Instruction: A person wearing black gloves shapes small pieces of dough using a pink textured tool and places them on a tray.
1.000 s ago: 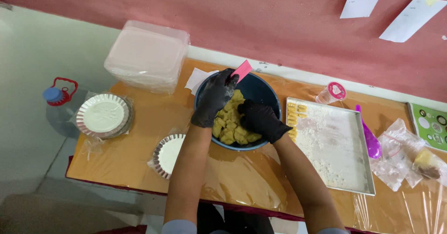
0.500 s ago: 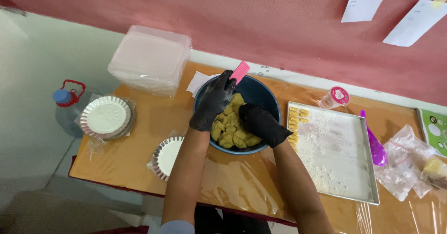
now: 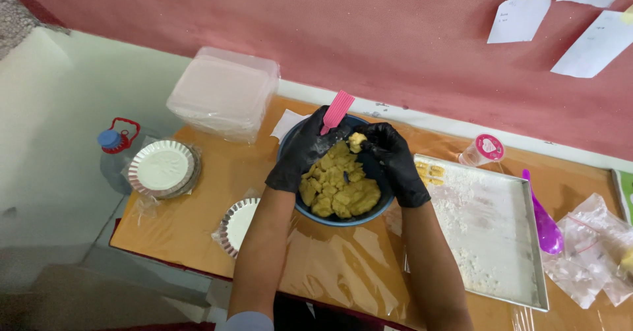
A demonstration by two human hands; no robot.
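Centre of the frame, over the bowl: fingers (image 3: 366, 141) of the right hand (image 3: 395, 163) are pinched together on a small lump of yellow dough (image 3: 357, 140), held just above the far rim. Left hand (image 3: 306, 151), also in a black glove, is curled closed around a pink scraper (image 3: 337, 111), whose blade sticks up past the knuckles toward the wall. Both hands hang over the blue bowl (image 3: 343, 220); the lump touches both gloves.

Bowl contents: yellow dough pieces (image 3: 339, 187), a loose heap of chunks filling the bottom.

Bowl stands on the orange surface (image 3: 217, 186), which is covered in clear plastic film.

Right of the bowl, just beside it: metal tray (image 3: 501, 239), dusted with white flour, a few small yellow shaped pieces (image 3: 430, 171) at its upper left corner. Above the tray, a small clear cup with a pink lid (image 3: 483, 150). Right of the tray, a purple spoon (image 3: 544, 219).

Left of the bowl: two stacks of foil tart pans (image 3: 162, 168) in bags. Upper left: stacked clear plastic containers (image 3: 223, 93). Far left, off the surface edge: water bottle with a blue cap (image 3: 113, 148).
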